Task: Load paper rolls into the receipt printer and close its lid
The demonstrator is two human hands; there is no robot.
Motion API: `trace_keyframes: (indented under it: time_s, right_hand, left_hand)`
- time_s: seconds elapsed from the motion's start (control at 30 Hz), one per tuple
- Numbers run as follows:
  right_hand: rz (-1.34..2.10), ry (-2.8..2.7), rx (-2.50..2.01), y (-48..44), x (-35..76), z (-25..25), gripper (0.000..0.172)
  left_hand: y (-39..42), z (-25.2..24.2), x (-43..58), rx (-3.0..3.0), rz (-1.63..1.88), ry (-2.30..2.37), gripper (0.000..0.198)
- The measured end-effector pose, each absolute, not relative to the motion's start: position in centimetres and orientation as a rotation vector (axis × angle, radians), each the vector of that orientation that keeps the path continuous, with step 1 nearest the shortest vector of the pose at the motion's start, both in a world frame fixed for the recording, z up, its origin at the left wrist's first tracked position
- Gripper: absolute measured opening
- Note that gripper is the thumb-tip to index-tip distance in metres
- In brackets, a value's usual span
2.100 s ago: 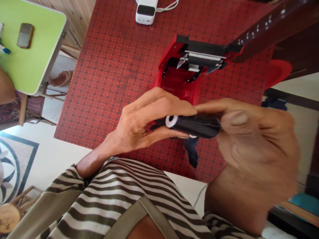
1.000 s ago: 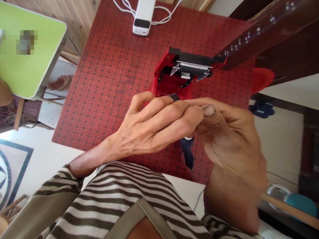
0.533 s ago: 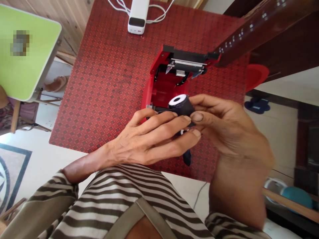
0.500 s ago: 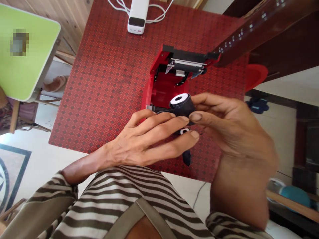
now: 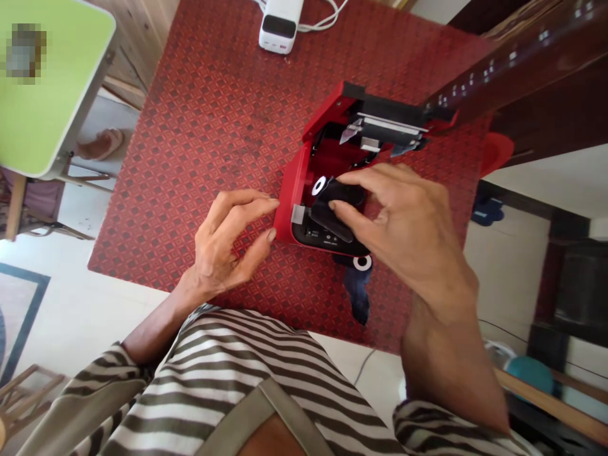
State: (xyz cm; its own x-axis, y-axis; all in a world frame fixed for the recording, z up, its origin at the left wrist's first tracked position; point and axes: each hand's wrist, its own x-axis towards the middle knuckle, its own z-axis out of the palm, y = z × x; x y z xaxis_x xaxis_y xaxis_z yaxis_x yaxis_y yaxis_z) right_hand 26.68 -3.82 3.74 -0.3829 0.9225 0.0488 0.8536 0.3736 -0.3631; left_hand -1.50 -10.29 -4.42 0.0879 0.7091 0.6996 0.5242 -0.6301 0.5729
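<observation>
A small red printer [image 5: 297,180] lies on the red patterned tablecloth [image 5: 213,126] with its black lid [image 5: 384,114] hinged open. My right hand [image 5: 403,228] grips a black ribbon roll [image 5: 337,193] with a white core and holds it inside the printer's open bay. A second black spool [image 5: 361,263] with a white core and a dark trailing ribbon lies just in front of the printer. My left hand [image 5: 228,244] rests beside the printer's left front corner, fingers curled and apart, fingertips touching the red casing, holding nothing.
A white power bank [image 5: 280,28] with white cables sits at the table's far edge. A green side table [image 5: 52,88] stands at the left. Dark wooden furniture [image 5: 522,69] crosses the upper right. My striped shirt [image 5: 247,380] fills the bottom.
My right hand has carried the black roll forward and down into the printer's bay. My left hand let go of the roll and moved left to the printer's front corner.
</observation>
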Motion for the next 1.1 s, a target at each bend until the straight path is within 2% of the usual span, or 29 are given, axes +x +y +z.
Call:
trace_keyframes:
  time_s: [0.43,0.83,1.1]
  right_hand:
    - [0.362,-2.496,-1.803,-2.5,25.5,3.4,0.031]
    - [0.423,-2.450,-1.805,-1.0,24.6,2.3,0.018]
    - [0.369,-2.521,-1.735,-0.8,25.0,1.8,0.015]
  left_hand:
    - [-9.8,-4.9,-1.1,2.105,1.468,1.198,0.023]
    - [-9.3,-5.1,-1.1,2.092,1.452,1.162,0.021]
    - [-9.3,-5.0,-1.1,2.101,1.409,1.178,0.021]
